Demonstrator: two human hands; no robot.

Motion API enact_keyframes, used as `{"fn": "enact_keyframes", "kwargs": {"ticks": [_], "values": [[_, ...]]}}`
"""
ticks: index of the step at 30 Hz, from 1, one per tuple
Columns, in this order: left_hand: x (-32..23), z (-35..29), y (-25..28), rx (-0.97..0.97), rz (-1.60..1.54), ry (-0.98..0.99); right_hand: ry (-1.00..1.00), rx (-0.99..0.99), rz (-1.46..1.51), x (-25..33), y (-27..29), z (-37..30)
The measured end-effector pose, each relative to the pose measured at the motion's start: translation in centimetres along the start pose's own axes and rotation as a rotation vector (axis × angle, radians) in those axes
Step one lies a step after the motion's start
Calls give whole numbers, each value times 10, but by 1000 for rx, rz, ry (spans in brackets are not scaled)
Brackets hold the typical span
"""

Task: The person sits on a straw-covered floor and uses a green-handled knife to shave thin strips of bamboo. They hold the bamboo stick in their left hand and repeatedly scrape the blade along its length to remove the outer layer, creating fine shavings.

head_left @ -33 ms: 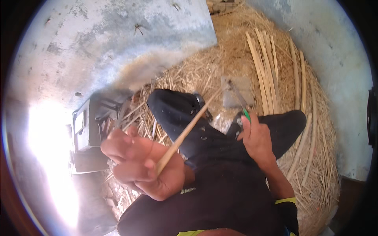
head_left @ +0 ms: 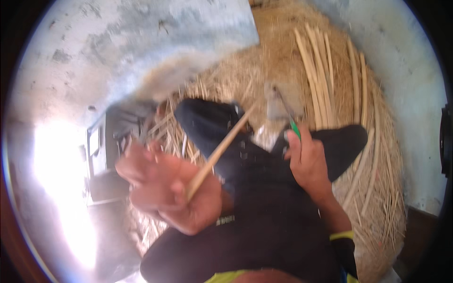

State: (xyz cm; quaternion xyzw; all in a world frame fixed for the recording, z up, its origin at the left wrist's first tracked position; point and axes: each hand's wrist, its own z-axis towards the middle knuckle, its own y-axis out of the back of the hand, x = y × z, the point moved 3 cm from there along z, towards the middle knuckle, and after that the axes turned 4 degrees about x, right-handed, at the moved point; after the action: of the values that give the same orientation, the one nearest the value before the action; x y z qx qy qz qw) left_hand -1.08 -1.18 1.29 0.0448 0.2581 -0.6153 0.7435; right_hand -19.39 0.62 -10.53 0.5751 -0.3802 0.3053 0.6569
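Note:
My left hand [head_left: 172, 188] is closed around the near end of a pale wooden stick [head_left: 222, 148], which looks like split bamboo or cane. Its palm faces up, and the stick slants away to the right over my lap. The stick's far end is blurred and lies just left of the blade. In my right hand [head_left: 307, 158], above my right thigh, is a knife [head_left: 285, 104] with a green handle. Its thin dark blade points away and slightly left, over a grey stone block [head_left: 295, 109] on the floor. Blade and stick look apart.
Long pale strips [head_left: 317, 75] lie in a bundle beyond my right knee. Several longer poles [head_left: 363, 94] rest along the right wall. Shavings and straw-like scraps [head_left: 283, 52] cover the floor. A grey box-like object [head_left: 97, 141] stands at the left, beside a weathered wall [head_left: 141, 37].
My left hand and the stick have shifted slightly left, drawing the stick's far end back from the blade. Both hands keep their holds. The view has moved a little.

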Motion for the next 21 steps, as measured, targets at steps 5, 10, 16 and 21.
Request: {"fn": "enact_keyframes", "kwargs": {"ticks": [5, 10, 16, 21], "values": [[3, 9, -16, -127, 35, -22, 348, 308, 341, 89, 11, -21], [1, 8, -12, -108, 56, -64, 489, 313, 284, 114, -1, -24], [3, 6, -7, -38, 129, -63, 423, 344, -48, 113, 1, -18], [4, 8, -2, 38, 41, -34, 128, 109, -334, 33, 4, 27]]}}
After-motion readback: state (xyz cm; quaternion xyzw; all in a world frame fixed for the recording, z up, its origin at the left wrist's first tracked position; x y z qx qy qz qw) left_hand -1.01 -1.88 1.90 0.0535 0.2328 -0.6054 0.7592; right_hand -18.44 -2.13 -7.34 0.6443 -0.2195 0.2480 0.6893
